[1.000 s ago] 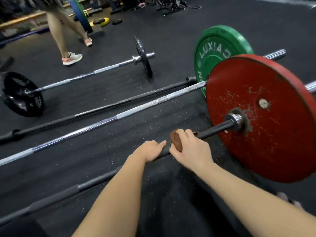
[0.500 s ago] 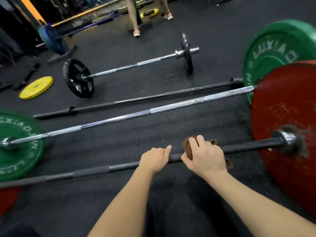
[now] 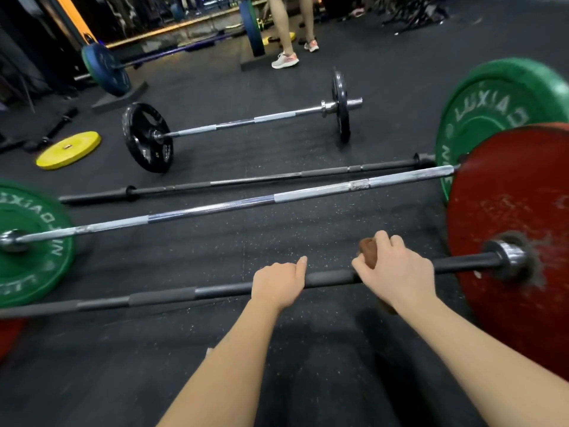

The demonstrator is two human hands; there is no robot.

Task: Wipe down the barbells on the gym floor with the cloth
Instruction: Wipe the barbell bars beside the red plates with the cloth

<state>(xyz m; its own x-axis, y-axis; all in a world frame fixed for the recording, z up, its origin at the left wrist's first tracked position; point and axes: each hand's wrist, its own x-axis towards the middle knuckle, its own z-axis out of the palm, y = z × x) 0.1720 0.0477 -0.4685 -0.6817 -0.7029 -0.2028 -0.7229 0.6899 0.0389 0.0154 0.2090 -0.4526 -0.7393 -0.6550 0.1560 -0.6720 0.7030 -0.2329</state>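
Your right hand [image 3: 397,272] clamps the brown cloth [image 3: 368,252] round the nearest black barbell [image 3: 329,277], which lies on the gym floor near its red plate [image 3: 508,211]. Your left hand [image 3: 278,283] grips the bare shaft. Squeeze all round, stroke long, and brace against rolling.

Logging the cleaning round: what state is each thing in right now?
Left hand: grips the near black bar.
Right hand: holds the brown cloth around that bar.
Near black bar: on the floor, red plate loaded.
Chrome bar: on the floor, green plates loaded.
Yellow plate: loose, flat on the floor.
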